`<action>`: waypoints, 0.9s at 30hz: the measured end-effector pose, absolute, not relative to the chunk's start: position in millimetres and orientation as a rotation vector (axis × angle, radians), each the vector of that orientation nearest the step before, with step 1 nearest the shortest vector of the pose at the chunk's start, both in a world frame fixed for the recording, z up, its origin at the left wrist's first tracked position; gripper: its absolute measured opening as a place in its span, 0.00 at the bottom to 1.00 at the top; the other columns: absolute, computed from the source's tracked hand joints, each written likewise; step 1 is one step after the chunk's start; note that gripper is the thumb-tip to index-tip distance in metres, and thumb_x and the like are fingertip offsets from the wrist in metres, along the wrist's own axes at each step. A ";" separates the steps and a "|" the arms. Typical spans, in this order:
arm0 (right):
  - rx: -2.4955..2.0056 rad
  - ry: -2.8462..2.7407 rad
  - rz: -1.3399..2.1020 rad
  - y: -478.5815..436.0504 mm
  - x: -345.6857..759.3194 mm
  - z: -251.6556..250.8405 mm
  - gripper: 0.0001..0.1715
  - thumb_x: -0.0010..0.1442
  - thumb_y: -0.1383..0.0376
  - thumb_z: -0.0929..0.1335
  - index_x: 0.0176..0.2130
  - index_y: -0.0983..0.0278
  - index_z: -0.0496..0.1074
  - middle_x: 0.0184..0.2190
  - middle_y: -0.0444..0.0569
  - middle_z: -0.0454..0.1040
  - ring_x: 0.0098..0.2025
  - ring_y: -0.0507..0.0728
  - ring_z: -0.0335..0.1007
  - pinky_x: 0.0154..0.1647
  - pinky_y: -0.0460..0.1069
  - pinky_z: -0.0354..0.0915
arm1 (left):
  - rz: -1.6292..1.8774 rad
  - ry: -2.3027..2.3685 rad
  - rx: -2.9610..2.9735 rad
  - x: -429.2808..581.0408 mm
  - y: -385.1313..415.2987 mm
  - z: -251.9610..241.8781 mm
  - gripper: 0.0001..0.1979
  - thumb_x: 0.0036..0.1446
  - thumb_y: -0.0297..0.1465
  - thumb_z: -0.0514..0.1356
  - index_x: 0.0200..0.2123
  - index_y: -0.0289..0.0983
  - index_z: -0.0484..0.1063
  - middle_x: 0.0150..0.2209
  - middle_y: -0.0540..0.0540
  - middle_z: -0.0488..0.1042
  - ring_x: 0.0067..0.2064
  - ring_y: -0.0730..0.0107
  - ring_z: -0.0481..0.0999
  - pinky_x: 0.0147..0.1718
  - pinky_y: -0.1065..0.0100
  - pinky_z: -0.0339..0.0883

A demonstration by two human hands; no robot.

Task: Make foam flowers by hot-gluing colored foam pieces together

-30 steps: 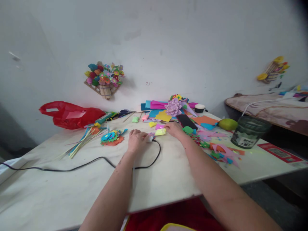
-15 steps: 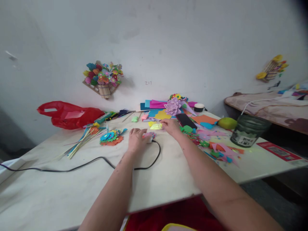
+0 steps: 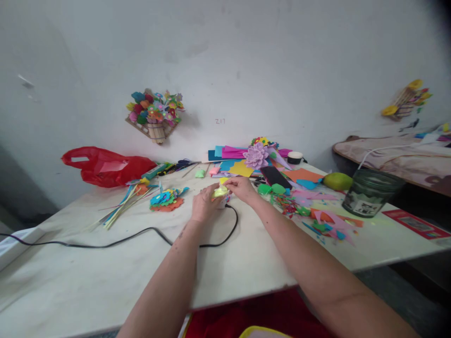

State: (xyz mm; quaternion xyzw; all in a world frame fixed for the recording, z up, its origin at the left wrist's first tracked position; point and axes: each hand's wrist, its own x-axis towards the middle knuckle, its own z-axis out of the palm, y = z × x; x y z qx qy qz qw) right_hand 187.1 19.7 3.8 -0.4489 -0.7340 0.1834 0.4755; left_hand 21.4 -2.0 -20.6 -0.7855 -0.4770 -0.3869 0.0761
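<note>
My left hand point(image 3: 203, 203) is closed, thumb and fingers at the near-left side of a small shiny yellow packet point(image 3: 221, 191). The fingers of my right hand point(image 3: 243, 188) pinch the packet's right edge, so both hands hold it just above the table. Under it, partly hidden by my left hand, lies a small white and pink device point(image 3: 225, 202) with a black cord point(image 3: 230, 230). Behind the hands are a light green packet point(image 3: 200, 173) and a pink packet point(image 3: 214, 171). To the left sits a stack of blue and orange foam flowers point(image 3: 166, 201).
A red plastic bag point(image 3: 109, 168) and a bundle of thin strips point(image 3: 121, 206) lie at left. At right are a phone point(image 3: 275, 177), colourful scraps point(image 3: 327, 220), a yellow-green fruit point(image 3: 337, 181) and a dark green jar point(image 3: 369, 193). Foam sheets point(image 3: 230, 152) lie by the wall.
The yellow packet has left the table and moved left and nearer, over the device. My right hand came along with it, and my left hand has closed on it.
</note>
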 end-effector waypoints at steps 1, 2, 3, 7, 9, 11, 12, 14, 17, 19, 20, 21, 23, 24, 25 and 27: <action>-1.077 -1.795 0.484 18.2 185.9 4.9 0.08 0.50 0.70 0.66 0.30 0.65 0.75 0.25 0.46 0.75 0.24 0.51 0.68 0.29 0.45 0.64 | -1.173 -1.432 -2.371 21.1 -1.3 -21.1 0.17 0.51 0.37 0.59 0.45 0.40 0.67 0.40 0.45 0.74 0.40 0.65 0.73 0.37 0.67 0.65; -1.049 -1.793 0.527 16.9 185.0 5.9 0.08 0.49 0.71 0.66 0.30 0.66 0.75 0.25 0.46 0.75 0.24 0.51 0.68 0.29 0.45 0.64 | -1.198 -1.419 -2.384 20.6 -0.4 -21.4 0.15 0.51 0.35 0.59 0.43 0.39 0.68 0.38 0.45 0.75 0.38 0.66 0.73 0.36 0.67 0.65; -1.016 -1.790 0.574 16.0 184.6 6.6 0.08 0.50 0.71 0.65 0.31 0.66 0.74 0.25 0.46 0.75 0.24 0.50 0.68 0.28 0.45 0.64 | -1.234 -1.391 -2.396 20.0 0.5 -21.3 0.12 0.51 0.34 0.58 0.41 0.39 0.69 0.36 0.46 0.75 0.37 0.67 0.73 0.36 0.68 0.65; -0.908 -1.764 0.596 14.9 186.4 8.7 0.09 0.50 0.70 0.65 0.34 0.66 0.72 0.29 0.47 0.75 0.24 0.50 0.68 0.28 0.45 0.64 | -1.413 -1.248 -2.380 16.9 3.4 -18.5 0.10 0.51 0.29 0.58 0.38 0.38 0.70 0.36 0.46 0.74 0.38 0.68 0.72 0.38 0.68 0.65; -0.886 -1.770 0.477 14.4 188.2 10.4 0.09 0.48 0.70 0.66 0.34 0.66 0.71 0.31 0.47 0.74 0.26 0.50 0.68 0.29 0.46 0.64 | -1.449 -1.203 -2.342 15.7 3.5 -16.4 0.11 0.49 0.26 0.58 0.39 0.38 0.69 0.38 0.45 0.73 0.41 0.67 0.71 0.40 0.67 0.65; -0.860 -1.772 0.352 12.9 189.5 12.9 0.09 0.47 0.70 0.67 0.33 0.65 0.70 0.34 0.47 0.73 0.26 0.49 0.67 0.30 0.45 0.63 | -1.440 -1.194 -2.298 14.7 3.2 -15.0 0.14 0.48 0.23 0.57 0.41 0.38 0.69 0.39 0.44 0.72 0.42 0.65 0.69 0.42 0.65 0.64; -0.848 -1.772 0.305 11.7 189.7 14.4 0.08 0.46 0.70 0.68 0.31 0.66 0.69 0.34 0.48 0.73 0.26 0.49 0.66 0.30 0.45 0.63 | -1.427 -1.204 -2.273 14.1 3.0 -14.7 0.15 0.48 0.23 0.56 0.41 0.38 0.69 0.40 0.44 0.71 0.42 0.64 0.69 0.42 0.64 0.64; -0.839 -1.788 0.251 8.6 189.1 17.3 0.04 0.46 0.69 0.68 0.28 0.66 0.69 0.32 0.48 0.72 0.26 0.49 0.64 0.29 0.45 0.61 | -1.388 -1.230 -2.225 12.9 2.6 -14.5 0.18 0.46 0.21 0.56 0.43 0.38 0.68 0.40 0.43 0.70 0.42 0.63 0.67 0.42 0.63 0.64; -0.859 -1.853 0.316 4.0 186.1 19.8 0.04 0.47 0.67 0.68 0.24 0.67 0.71 0.24 0.46 0.71 0.25 0.49 0.63 0.27 0.44 0.59 | -1.318 -1.240 -2.177 11.2 2.2 -14.5 0.19 0.45 0.20 0.56 0.43 0.37 0.68 0.39 0.43 0.69 0.42 0.60 0.65 0.42 0.61 0.63; -0.864 -1.885 0.417 2.0 183.8 19.8 0.04 0.47 0.67 0.68 0.26 0.67 0.73 0.21 0.45 0.72 0.24 0.49 0.63 0.25 0.43 0.58 | -1.273 -1.239 -2.156 10.6 1.5 -13.7 0.17 0.45 0.20 0.56 0.41 0.36 0.68 0.38 0.42 0.69 0.41 0.59 0.65 0.41 0.61 0.62; -0.866 -1.896 0.461 1.4 182.9 19.4 0.05 0.47 0.67 0.68 0.26 0.67 0.74 0.21 0.45 0.72 0.23 0.49 0.63 0.25 0.43 0.58 | -1.253 -1.242 -2.144 10.6 0.8 -12.9 0.15 0.46 0.21 0.56 0.40 0.35 0.68 0.38 0.42 0.69 0.41 0.59 0.64 0.40 0.61 0.62; -0.873 -1.911 0.499 1.1 182.3 19.0 0.05 0.47 0.67 0.68 0.27 0.68 0.74 0.20 0.44 0.72 0.23 0.49 0.63 0.24 0.43 0.57 | -1.229 -1.248 -2.137 10.8 0.0 -12.0 0.14 0.47 0.22 0.56 0.39 0.35 0.68 0.37 0.41 0.69 0.40 0.59 0.64 0.40 0.61 0.62; -0.897 -1.951 0.574 1.0 182.2 18.1 0.06 0.48 0.67 0.68 0.26 0.68 0.75 0.19 0.44 0.72 0.21 0.48 0.63 0.23 0.43 0.57 | -1.181 -1.262 -2.126 11.4 -2.2 -10.1 0.12 0.49 0.23 0.55 0.39 0.35 0.68 0.37 0.41 0.69 0.40 0.58 0.64 0.39 0.60 0.61; -0.912 -1.969 0.619 1.1 182.6 17.9 0.07 0.48 0.66 0.67 0.26 0.68 0.75 0.18 0.44 0.71 0.21 0.48 0.63 0.23 0.43 0.57 | -1.154 -1.268 -2.124 11.8 -3.3 -9.2 0.11 0.49 0.24 0.55 0.39 0.35 0.68 0.38 0.41 0.69 0.40 0.58 0.64 0.39 0.60 0.61; -0.929 -1.983 0.669 1.2 183.2 17.8 0.08 0.48 0.66 0.67 0.26 0.69 0.75 0.18 0.44 0.71 0.20 0.48 0.62 0.22 0.43 0.58 | -1.130 -1.275 -2.121 12.3 -4.4 -8.5 0.11 0.50 0.24 0.55 0.39 0.36 0.68 0.38 0.41 0.69 0.40 0.58 0.64 0.39 0.60 0.60; -0.953 -1.994 0.759 1.4 184.5 18.0 0.09 0.48 0.65 0.67 0.27 0.69 0.75 0.17 0.44 0.71 0.19 0.48 0.63 0.22 0.43 0.59 | -1.085 -1.290 -2.115 13.4 -6.4 -7.6 0.11 0.50 0.23 0.54 0.39 0.36 0.68 0.39 0.41 0.69 0.41 0.58 0.64 0.39 0.60 0.60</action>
